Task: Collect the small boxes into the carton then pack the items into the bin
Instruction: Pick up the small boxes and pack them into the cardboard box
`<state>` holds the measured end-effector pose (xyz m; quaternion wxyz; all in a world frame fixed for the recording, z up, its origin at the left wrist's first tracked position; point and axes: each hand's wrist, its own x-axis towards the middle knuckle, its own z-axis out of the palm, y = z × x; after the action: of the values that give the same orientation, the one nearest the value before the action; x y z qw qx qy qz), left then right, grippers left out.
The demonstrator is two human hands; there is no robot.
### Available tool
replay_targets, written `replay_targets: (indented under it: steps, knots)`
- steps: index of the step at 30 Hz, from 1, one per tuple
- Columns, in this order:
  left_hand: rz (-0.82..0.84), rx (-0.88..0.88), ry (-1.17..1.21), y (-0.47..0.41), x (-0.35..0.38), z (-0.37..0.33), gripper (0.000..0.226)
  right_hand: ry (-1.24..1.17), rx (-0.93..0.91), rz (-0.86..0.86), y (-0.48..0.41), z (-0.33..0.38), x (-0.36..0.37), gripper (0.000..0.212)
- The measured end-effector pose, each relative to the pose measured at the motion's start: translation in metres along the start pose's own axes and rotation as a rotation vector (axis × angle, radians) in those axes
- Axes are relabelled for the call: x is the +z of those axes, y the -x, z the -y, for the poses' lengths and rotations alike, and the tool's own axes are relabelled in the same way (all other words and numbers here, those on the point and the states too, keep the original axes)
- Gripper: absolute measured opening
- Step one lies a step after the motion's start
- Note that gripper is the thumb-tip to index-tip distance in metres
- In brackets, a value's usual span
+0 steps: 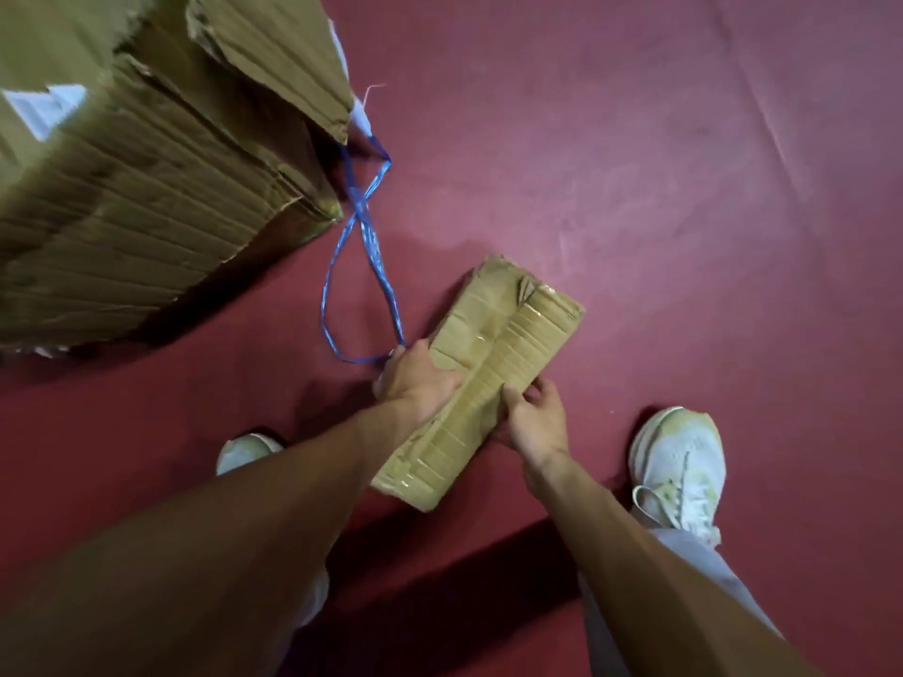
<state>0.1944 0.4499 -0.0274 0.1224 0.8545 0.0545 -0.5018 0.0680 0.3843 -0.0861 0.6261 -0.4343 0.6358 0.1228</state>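
Note:
A long, flat brown cardboard box (493,364), taped and dented along its top, is held above the red floor in front of me. My left hand (415,376) grips its left edge, fingers curled under the side. On the opposite edge, my right hand (530,417) holds it, thumb on top and fingers underneath. A large brown carton (146,197) with torn flaps stands at the upper left, its inside hidden.
A blue plastic cord (364,246) loops from the large carton down to the floor beside my left hand. My white shoes (679,461) stand on the red floor (659,163), one below each arm. A white label (44,107) sits on the carton.

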Motion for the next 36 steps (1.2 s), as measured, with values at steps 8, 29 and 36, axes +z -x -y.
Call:
replay_targets:
  steps: [8,29,36]
  knots:
    - [-0.019,0.19,0.136,0.103,-0.051,-0.142,0.051,0.0,-0.287,-0.181,0.054,0.173,-0.104,0.024]
    - [0.071,0.484,0.484,0.432,-0.214,-0.548,0.063,-0.215,-0.416,0.047,0.308,0.589,-0.417,0.027]
    - [0.073,0.395,0.331,0.364,-0.253,-0.65,0.057,-0.041,-0.379,0.072,0.247,0.692,-0.426,0.038]
